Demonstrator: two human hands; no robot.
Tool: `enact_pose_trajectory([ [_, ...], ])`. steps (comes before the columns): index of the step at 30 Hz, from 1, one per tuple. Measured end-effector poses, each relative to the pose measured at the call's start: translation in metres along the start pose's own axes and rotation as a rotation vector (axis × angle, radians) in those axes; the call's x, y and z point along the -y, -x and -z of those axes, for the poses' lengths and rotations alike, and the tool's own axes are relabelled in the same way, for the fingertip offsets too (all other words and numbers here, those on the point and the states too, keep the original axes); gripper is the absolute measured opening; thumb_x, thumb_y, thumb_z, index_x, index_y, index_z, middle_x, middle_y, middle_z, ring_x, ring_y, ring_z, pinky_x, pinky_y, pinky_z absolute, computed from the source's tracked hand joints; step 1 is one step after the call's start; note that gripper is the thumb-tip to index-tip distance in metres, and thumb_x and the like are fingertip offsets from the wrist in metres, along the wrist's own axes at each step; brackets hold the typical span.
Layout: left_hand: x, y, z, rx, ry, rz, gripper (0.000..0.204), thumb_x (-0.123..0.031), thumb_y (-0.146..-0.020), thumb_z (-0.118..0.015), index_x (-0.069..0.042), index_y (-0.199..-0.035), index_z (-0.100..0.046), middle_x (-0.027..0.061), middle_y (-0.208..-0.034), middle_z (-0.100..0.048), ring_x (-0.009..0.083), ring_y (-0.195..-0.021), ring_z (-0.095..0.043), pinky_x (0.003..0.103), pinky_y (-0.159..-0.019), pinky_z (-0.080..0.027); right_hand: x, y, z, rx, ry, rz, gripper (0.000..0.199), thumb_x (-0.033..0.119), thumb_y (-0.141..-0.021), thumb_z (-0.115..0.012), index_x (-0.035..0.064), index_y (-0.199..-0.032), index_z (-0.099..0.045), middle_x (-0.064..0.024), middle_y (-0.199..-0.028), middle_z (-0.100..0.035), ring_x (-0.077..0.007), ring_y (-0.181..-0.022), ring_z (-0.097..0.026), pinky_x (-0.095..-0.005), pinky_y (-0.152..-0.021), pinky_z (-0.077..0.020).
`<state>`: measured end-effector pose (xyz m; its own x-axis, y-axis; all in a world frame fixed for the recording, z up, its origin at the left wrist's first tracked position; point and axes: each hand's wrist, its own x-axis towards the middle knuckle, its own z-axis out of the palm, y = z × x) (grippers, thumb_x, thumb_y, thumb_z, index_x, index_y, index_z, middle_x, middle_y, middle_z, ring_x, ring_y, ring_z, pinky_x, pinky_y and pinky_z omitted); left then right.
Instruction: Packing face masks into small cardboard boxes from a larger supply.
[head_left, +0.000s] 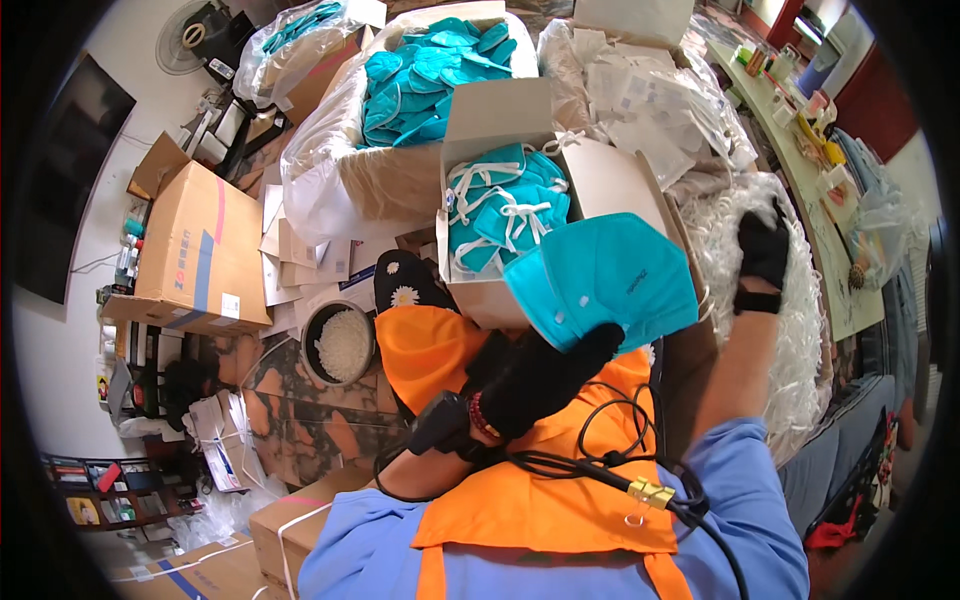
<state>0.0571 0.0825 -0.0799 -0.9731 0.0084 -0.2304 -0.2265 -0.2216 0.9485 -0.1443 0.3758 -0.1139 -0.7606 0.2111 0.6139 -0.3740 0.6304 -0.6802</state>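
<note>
My left hand (560, 385), in a black glove, is closed on the lower edge of a teal cup-shaped face mask (610, 280), held flat side up in front of my chest. Dark print shows on the mask. Away to the right, my black-gloved right hand (763, 250) reaches into a heap of white elastic straps (780, 340); its fingertips are partly lost among them. Just beyond the held mask stands an open white box (490, 105) with several teal masks (510, 210) inside, their white straps tied in loops.
A lined carton (325, 190) of teal mask pieces (435, 75) stands at the back, beside a bin of clear packets (630, 95). Left are a cardboard box (200, 250) and a pot of white bits (343, 345). A long green table (800, 165) runs along the right.
</note>
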Motion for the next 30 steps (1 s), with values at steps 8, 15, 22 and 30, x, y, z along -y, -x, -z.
enact_pose_trajectory([
  [8,0.005,-0.102,0.075,0.243,-0.173,-0.139,0.042,-0.013,-0.095,-0.058,-0.010,-0.136,-0.049,0.0003,-0.103,-0.060,0.0071,-0.088,-0.055,0.023,-0.072,-0.048,0.057,0.040,0.040,0.439,-0.706,-0.532,0.010,0.011,-0.094,-0.055,0.0032,-0.096,-0.061,0.0010,-0.084,-0.056,-0.0082,-0.076,-0.052,-0.0238,-0.068,-0.0436],
  [15,-0.170,-0.255,0.131,0.211,0.062,-0.314,0.040,-0.023,-0.097,-0.054,-0.006,-0.133,-0.050,0.0019,-0.092,-0.061,0.0071,-0.071,-0.052,0.018,-0.061,-0.041,0.114,0.070,-0.012,0.656,-0.923,-0.925,0.035,0.035,-0.097,-0.054,0.0100,-0.073,-0.048,0.0019,-0.057,-0.042,-0.0087,-0.045,-0.044,-0.0237,-0.042,-0.0353],
  [22,-0.094,-0.223,0.054,0.191,-0.989,-0.904,0.023,-0.015,-0.093,-0.048,-0.013,-0.110,-0.063,-0.0045,-0.071,-0.052,0.0065,-0.063,-0.051,0.022,-0.054,-0.041,0.143,0.048,-0.037,0.666,-0.857,-0.820,0.027,0.015,-0.089,-0.062,0.0028,-0.113,-0.059,0.0011,-0.069,-0.053,-0.0085,-0.057,-0.056,-0.0233,-0.050,-0.0436],
  [30,-0.032,-0.130,0.036,0.391,-0.198,-0.402,0.036,-0.033,-0.099,-0.049,-0.006,-0.120,-0.058,0.0046,-0.109,-0.064,0.0127,-0.100,-0.062,0.027,-0.085,-0.050,0.171,0.051,-0.043,0.750,-0.934,-0.778,0.022,0.022,-0.096,-0.056,0.0027,-0.101,-0.063,0.0064,-0.069,-0.045,-0.0018,-0.058,-0.044,-0.0202,-0.051,-0.0367],
])
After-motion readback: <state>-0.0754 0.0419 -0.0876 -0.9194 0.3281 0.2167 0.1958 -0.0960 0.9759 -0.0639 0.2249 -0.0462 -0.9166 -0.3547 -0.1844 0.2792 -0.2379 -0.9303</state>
